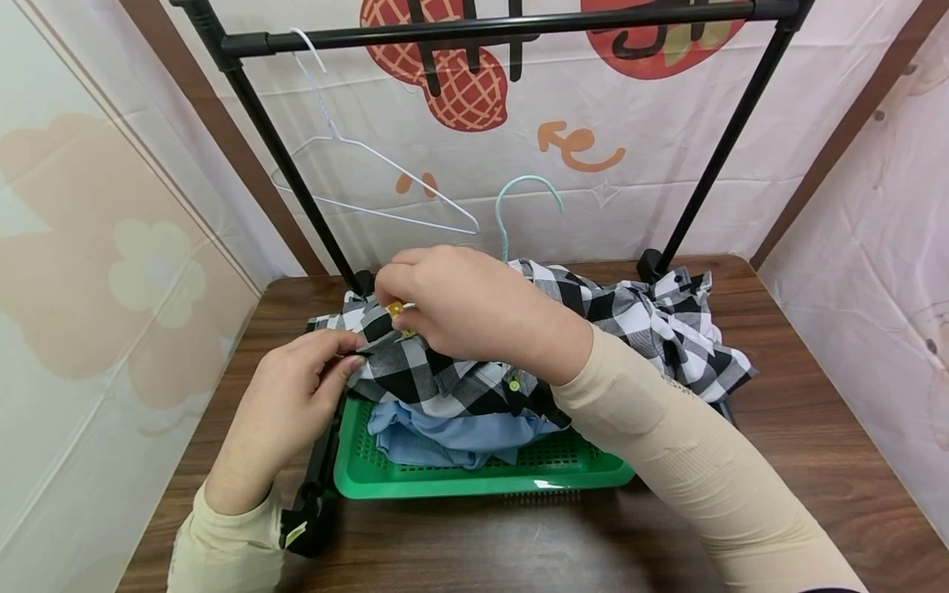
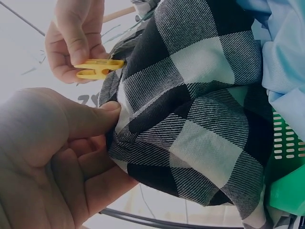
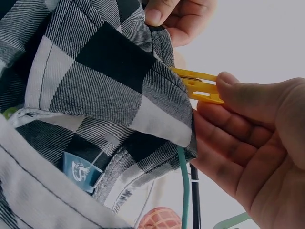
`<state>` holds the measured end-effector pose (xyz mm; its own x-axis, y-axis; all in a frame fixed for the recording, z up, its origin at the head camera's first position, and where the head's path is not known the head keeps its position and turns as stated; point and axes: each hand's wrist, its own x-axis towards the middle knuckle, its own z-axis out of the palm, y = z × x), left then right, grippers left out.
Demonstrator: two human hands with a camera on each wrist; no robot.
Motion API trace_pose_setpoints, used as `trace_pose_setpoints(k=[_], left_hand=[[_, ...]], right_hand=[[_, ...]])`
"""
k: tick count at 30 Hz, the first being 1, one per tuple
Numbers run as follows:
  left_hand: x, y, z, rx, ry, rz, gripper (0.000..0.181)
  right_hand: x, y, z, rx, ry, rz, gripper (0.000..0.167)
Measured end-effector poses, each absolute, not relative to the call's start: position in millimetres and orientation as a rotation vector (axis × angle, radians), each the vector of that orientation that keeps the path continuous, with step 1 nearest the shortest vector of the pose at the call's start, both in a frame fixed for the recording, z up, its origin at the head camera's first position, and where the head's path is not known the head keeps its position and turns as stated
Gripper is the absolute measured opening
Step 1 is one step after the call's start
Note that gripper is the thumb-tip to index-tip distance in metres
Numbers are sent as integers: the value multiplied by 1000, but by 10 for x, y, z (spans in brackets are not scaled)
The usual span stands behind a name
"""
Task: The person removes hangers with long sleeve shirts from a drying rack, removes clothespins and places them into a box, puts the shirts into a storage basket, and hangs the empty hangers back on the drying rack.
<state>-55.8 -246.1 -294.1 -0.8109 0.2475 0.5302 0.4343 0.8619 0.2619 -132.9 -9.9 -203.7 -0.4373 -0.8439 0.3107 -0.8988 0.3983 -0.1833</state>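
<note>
A black-and-white checked shirt point(image 1: 445, 375) lies bunched over a green basket point(image 1: 482, 487), with a teal hanger point(image 1: 501, 210) whose hook rises behind it. My left hand point(image 1: 285, 403) pinches the shirt's left edge between thumb and fingers. Just above and to the right, my right hand point(image 1: 474, 305) holds a yellow clothespin point(image 3: 198, 85) by its tail ends. The clothespin's front end meets the shirt's edge in both wrist views; its grip on the cloth is partly hidden. A blue label point(image 3: 82, 171) shows inside the collar area.
A black garment rack point(image 1: 504, 29) spans the back, its left foot point(image 1: 315, 515) beside the basket. One white hanger point(image 1: 378, 156) hangs from its bar. Light blue cloth point(image 1: 452, 435) lies in the basket. A wooden table point(image 1: 808, 445) is underneath, with printed curtains around it.
</note>
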Motion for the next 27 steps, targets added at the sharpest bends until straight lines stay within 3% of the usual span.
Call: trace_pose_setpoints(k=[27], left_hand=[[-586, -2495, -2962, -480, -2532, -510, 19]], right_hand=[[-1245, 537, -2037, 1551, -2081, 819, 13]])
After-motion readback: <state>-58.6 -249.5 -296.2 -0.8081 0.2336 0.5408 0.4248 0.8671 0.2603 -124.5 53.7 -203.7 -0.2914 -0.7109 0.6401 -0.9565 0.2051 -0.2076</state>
